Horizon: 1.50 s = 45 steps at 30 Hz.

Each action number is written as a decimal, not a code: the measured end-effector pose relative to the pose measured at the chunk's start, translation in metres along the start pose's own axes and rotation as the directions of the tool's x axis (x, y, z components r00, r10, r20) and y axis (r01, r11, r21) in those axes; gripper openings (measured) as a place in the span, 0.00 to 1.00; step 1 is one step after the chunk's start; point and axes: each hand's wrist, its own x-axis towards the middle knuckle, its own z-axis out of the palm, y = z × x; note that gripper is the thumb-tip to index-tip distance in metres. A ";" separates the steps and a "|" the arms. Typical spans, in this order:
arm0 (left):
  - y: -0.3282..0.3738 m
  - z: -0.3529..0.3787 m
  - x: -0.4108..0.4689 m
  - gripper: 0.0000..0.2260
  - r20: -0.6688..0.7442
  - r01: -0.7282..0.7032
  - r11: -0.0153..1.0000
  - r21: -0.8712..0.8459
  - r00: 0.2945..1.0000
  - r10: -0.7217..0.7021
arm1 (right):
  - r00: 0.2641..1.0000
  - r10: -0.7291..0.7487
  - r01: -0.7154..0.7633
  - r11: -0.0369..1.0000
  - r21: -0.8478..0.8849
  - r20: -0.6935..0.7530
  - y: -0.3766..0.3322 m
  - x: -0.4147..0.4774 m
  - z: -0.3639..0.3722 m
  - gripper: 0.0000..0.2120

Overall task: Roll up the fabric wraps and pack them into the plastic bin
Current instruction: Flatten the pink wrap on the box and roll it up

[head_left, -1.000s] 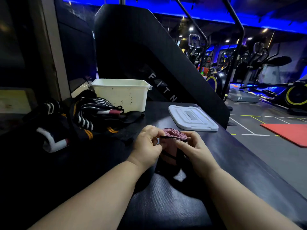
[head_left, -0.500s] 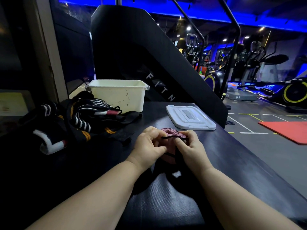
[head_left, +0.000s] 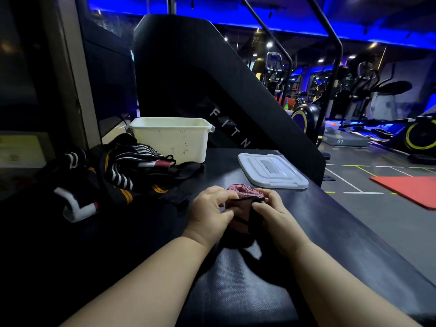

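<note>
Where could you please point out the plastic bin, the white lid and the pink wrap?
plastic bin (head_left: 172, 140), head view, on its front wall.
white lid (head_left: 271, 168), head view, on the grey recess in its top.
pink wrap (head_left: 240, 190), head view, on the coiled upper end of the roll.

The left forearm (head_left: 146, 277) and the right forearm (head_left: 342, 286), both bare, reach forward from the lower corners of the view and converge toward the middle, wrists close together. The left hand (head_left: 208, 215) has its back to the camera, its fingers curled inward and its thumb pressed against the near side of a rolled pink wrap (head_left: 243, 192). The right hand (head_left: 274, 214) faces it, fingers bent over the roll's far side and thumb pinching its edge, so both hands grip the roll between them.
</note>
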 end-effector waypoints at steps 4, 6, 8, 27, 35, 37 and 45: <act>0.001 -0.001 0.000 0.17 0.029 -0.031 0.998 -0.047 0.999 0.033 | 0.996 -0.016 0.011 0.999 -0.053 -0.089 0.002 0.002 0.002 0.20; 0.007 -0.002 0.000 0.23 0.130 0.020 0.995 -0.102 0.991 -0.006 | 0.985 -0.033 0.018 0.996 -0.089 -0.169 0.003 0.005 0.001 0.14; 0.008 -0.005 0.001 0.23 0.201 0.126 0.977 -0.170 0.975 -0.090 | 0.986 -0.034 0.019 0.996 -0.089 -0.162 0.004 0.005 0.000 0.16; -0.002 -0.018 0.005 0.32 0.514 0.535 0.757 -0.375 0.799 -0.311 | 0.998 0.004 -0.007 0.998 0.065 0.056 0.001 0.001 -0.005 0.29; -0.001 -0.019 0.002 0.20 0.557 0.565 0.699 -0.439 0.781 -0.282 | 0.995 -0.017 0.016 1.000 0.019 0.094 0.000 -0.001 -0.008 0.25; -0.001 -0.019 0.001 0.21 0.570 0.568 0.701 -0.431 0.774 -0.276 | 0.995 -0.016 0.013 0.999 0.037 0.096 0.000 -0.003 -0.007 0.26; 0.002 -0.020 0.002 0.26 0.576 0.524 0.769 -0.366 0.777 -0.255 | 0.987 -0.011 0.016 0.999 -0.031 0.163 -0.001 -0.003 -0.015 0.38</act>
